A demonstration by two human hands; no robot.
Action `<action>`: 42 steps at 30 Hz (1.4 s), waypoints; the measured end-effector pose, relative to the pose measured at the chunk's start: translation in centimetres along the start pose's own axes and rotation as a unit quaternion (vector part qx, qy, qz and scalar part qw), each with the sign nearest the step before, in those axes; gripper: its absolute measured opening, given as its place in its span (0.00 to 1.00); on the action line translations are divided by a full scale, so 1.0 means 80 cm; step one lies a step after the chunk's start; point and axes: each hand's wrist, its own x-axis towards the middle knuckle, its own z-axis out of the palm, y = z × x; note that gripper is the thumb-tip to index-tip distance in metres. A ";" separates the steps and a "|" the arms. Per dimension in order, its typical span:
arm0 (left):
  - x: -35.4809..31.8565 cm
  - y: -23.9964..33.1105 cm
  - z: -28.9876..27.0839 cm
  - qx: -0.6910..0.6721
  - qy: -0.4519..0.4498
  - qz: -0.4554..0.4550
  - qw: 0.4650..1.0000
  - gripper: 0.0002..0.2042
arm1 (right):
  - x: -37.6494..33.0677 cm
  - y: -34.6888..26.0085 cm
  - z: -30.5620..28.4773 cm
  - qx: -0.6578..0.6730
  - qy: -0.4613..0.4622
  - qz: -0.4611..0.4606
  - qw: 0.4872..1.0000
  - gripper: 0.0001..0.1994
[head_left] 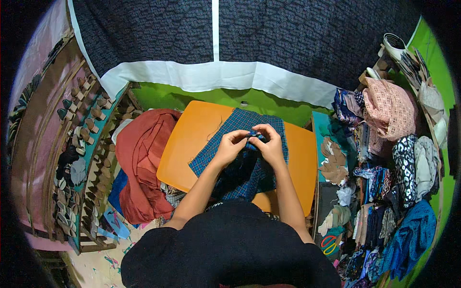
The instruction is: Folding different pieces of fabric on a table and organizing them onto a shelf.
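Both hands, left hand [232, 144] and right hand [270, 144], pinch the blue plaid cloth [240, 158] between their fingers over the orange bench [192, 144]; best to keep the fold taut and edges aligned.

An orange tabletop [192, 144] stands against a bright green wall [201, 96], under a dark patterned curtain [158, 33] with a white hem. Off the tabletop's right edge, folded fabrics [398, 173] are stacked; off its left edge lies a rust-red cloth [141, 149].

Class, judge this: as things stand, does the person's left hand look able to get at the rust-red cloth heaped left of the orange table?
Probably yes. The left hand pinches the blue plaid fabric with the right hand; the rust-red cloth lies beside the orange table, nothing between.
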 end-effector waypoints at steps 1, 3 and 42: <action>-0.001 0.002 0.000 -0.008 -0.007 -0.012 1.000 0.09 | 0.001 -0.001 -0.003 -0.033 -0.019 -0.005 0.999 0.13; 0.000 0.008 0.000 -0.015 -0.014 -0.025 0.999 0.09 | 0.004 -0.006 -0.007 -0.048 -0.031 -0.006 0.998 0.12; 0.020 -0.049 -0.053 0.069 0.113 0.047 0.990 0.22 | 0.078 0.082 -0.142 0.060 0.325 0.002 0.944 0.09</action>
